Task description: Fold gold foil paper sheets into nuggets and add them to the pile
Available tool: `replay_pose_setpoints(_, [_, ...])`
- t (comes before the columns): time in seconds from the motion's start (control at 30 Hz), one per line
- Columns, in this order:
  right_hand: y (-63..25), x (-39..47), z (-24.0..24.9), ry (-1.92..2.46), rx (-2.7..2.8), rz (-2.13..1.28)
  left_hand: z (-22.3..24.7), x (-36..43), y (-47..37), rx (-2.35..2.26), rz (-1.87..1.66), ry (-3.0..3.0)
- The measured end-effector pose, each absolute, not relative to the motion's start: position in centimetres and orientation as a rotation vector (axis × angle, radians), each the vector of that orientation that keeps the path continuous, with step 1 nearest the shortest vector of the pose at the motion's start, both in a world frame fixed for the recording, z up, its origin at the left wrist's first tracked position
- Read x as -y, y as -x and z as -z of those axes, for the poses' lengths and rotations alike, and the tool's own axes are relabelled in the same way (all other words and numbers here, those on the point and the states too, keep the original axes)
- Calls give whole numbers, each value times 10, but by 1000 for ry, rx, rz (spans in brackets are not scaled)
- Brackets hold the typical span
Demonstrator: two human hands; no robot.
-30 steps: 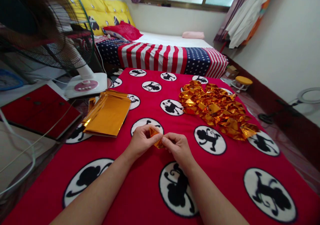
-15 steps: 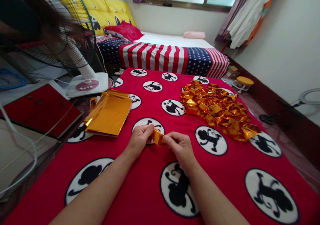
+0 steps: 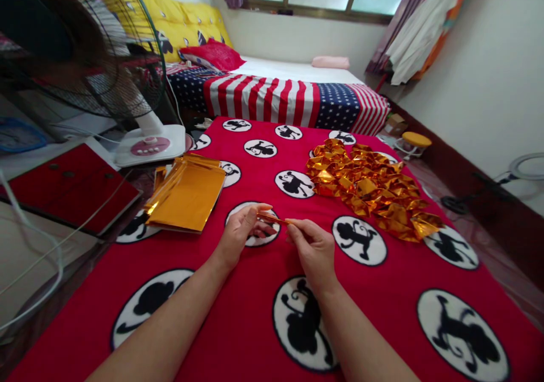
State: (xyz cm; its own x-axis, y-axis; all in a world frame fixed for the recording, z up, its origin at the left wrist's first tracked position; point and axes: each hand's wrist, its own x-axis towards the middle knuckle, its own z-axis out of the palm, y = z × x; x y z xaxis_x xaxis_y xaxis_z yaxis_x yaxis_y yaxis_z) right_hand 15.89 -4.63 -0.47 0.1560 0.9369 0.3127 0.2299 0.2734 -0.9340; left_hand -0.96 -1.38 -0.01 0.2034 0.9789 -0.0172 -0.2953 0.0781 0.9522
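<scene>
Gold foil sheets (image 3: 186, 194) lie in a stack at the left of the red cloth (image 3: 238, 325), beside the white base of the fan (image 3: 148, 144). To the right of that stack, your left hand (image 3: 240, 232) has its thumb and a finger closed on one end of a thin, narrow foil piece (image 3: 272, 219), its lower fingers curled beneath. Your right hand (image 3: 310, 246) pinches the other end, so the piece spans the gap between both hands, above the cloth. Farther right, folded foil pieces (image 3: 368, 186) sit heaped on the cloth, well apart from your fingers.
</scene>
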Motion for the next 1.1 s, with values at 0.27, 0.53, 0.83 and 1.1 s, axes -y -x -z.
replay_pose_setpoints(0.27, [-158,46,6,1246,1416,-651,1,15,8,-874,-1133,-1109])
replay_pose_setpoints(0.53, [-156,47,2,1253,1498,-587,0,15,6,-935,-1145,-1057])
replay_pose_setpoints(0.83, [-157,47,5,1269,1492,-603,7,13,9,-829,-1148,-993])
replay_pose_setpoints(1.1, [-156,48,2,1273,1492,-607,9,12,10,-820,-1156,-974])
